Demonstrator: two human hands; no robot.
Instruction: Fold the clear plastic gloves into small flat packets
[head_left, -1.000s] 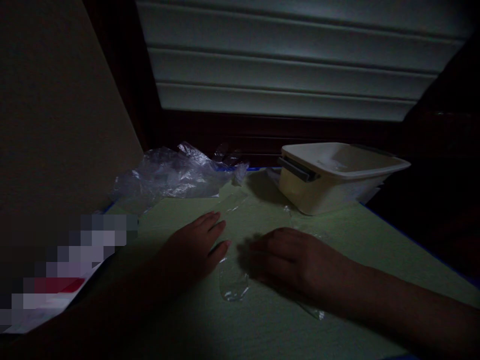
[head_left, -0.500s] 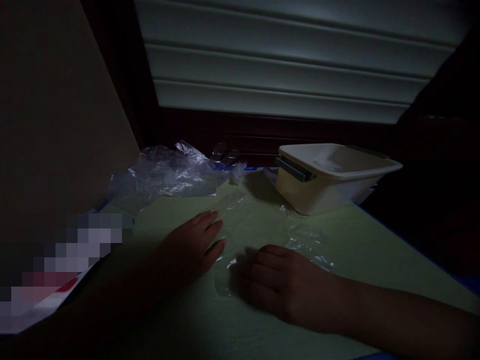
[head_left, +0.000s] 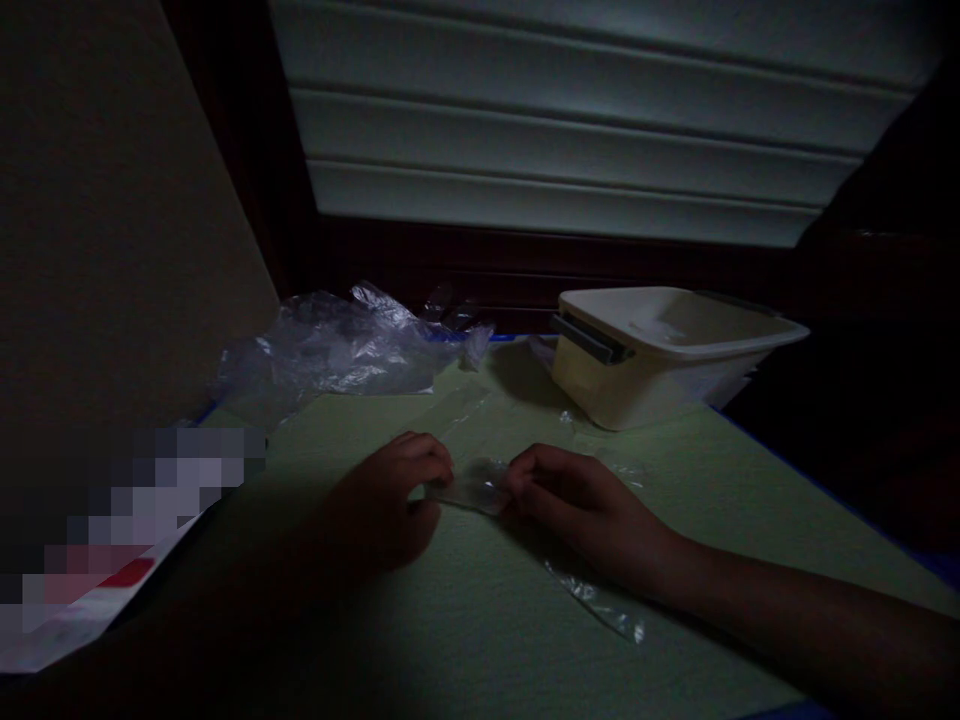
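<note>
A thin, clear disposable plastic glove (head_left: 469,485) lies partly folded on the pale green tabletop (head_left: 465,600). My right hand (head_left: 577,505) pinches its near edge between thumb and fingers, lifting it a little. Across from it, my left hand (head_left: 394,495) has its thumb apart from its curled fingers, and the fingertips rest at the left edge of the plastic. Part of the glove trails out from under my right hand towards the front right. Its exact outline is hard to make out in the dim light.
A crumpled heap of clear plastic gloves (head_left: 352,345) lies at the back left. At the back right stands a cream plastic tub (head_left: 637,385) with dark handles and some clear plastic inside. A white sheet with red print (head_left: 82,620) sits at the left edge, partly pixelated. Slatted shutters (head_left: 562,130) rise behind.
My right hand has turned from lying palm down to pinching the glove and has moved up. The glove's near part has been folded up from the table. My left hand has curled its fingers.
</note>
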